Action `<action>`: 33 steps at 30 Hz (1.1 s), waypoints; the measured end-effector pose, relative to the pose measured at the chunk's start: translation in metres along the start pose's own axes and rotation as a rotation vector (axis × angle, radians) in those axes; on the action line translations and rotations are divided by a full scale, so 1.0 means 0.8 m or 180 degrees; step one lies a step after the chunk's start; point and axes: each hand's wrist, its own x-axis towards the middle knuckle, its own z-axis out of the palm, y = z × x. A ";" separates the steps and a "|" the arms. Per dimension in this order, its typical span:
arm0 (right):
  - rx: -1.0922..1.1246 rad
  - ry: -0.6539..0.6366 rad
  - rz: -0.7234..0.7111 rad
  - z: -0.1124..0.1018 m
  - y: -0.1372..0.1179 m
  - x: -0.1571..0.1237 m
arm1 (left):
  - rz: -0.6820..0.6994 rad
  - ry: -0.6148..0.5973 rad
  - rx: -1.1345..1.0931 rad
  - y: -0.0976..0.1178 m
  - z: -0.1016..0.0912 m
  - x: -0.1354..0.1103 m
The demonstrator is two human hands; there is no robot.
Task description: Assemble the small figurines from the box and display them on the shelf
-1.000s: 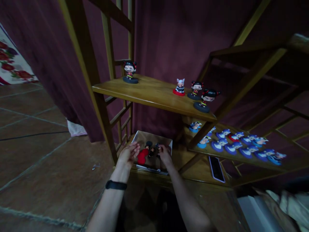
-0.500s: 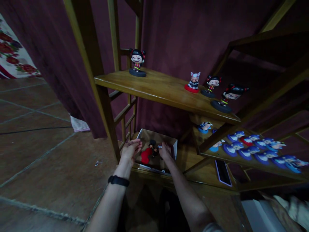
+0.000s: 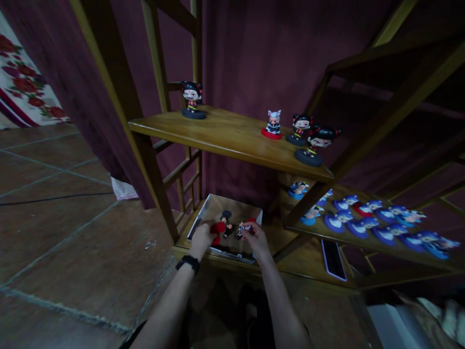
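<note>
A shallow cardboard box (image 3: 232, 203) sits on the low shelf with several small figurines in it. My left hand (image 3: 202, 240), wearing a black wristband, reaches over the box's left side. Its fingers close on a red-based figurine (image 3: 218, 228), partly hidden and blurred. At the box's right side my right hand (image 3: 257, 238) pinches a small white-and-black figurine (image 3: 244, 229) with a red base. Between the hands lies a dark-based figurine (image 3: 227, 226) inside the box.
Above the box, a wooden shelf (image 3: 228, 131) holds a black-haired figurine (image 3: 192, 99) and several others at its right end. Rows of blue-based figurines (image 3: 341, 220) stand on the right shelf. A phone (image 3: 333, 259) lies below them. A slanted wooden post (image 3: 305, 206) crosses in front.
My left hand has come down from beside the box's left wall, fingers spread, onto the red-based figurine. My right hand now shows a small figurine in its fingertips. The view has shifted slightly.
</note>
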 end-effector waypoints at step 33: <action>-0.1553 0.0102 -0.1035 0.031 -0.010 0.015 | -0.0802 -0.0565 -0.4630 0.079 -0.007 -0.031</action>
